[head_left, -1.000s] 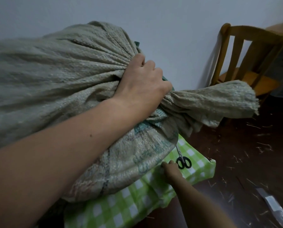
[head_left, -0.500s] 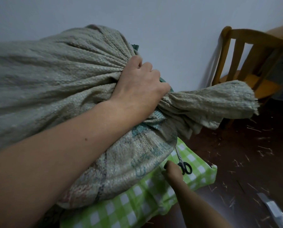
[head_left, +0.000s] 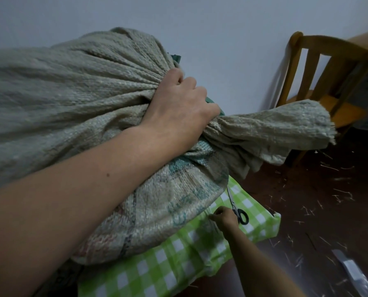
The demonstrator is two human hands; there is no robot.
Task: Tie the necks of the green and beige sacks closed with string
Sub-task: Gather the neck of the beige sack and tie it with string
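Note:
A big beige woven sack (head_left: 76,108) lies on its side across a green checked cloth (head_left: 178,260). My left hand (head_left: 178,112) is clenched around its gathered neck, and the loose mouth (head_left: 271,133) fans out to the right of my fist. A sliver of green sack (head_left: 176,58) shows behind the beige one. My right hand (head_left: 226,217) rests low on the cloth under the sack's bulge, right beside black-handled scissors (head_left: 239,213). Its fingers are curled in a pinch, and what they hold, if anything, is hidden. I see no clear string.
A wooden chair (head_left: 328,82) stands against the pale wall at the right, close to the sack's mouth. The dark floor (head_left: 318,211) is littered with short straw-like bits. A flat grey strip (head_left: 352,269) lies on the floor at lower right.
My left fist keeps its grip on the neck while the sack sinks slightly in view. My right hand stays by the scissors, shifting only a little.

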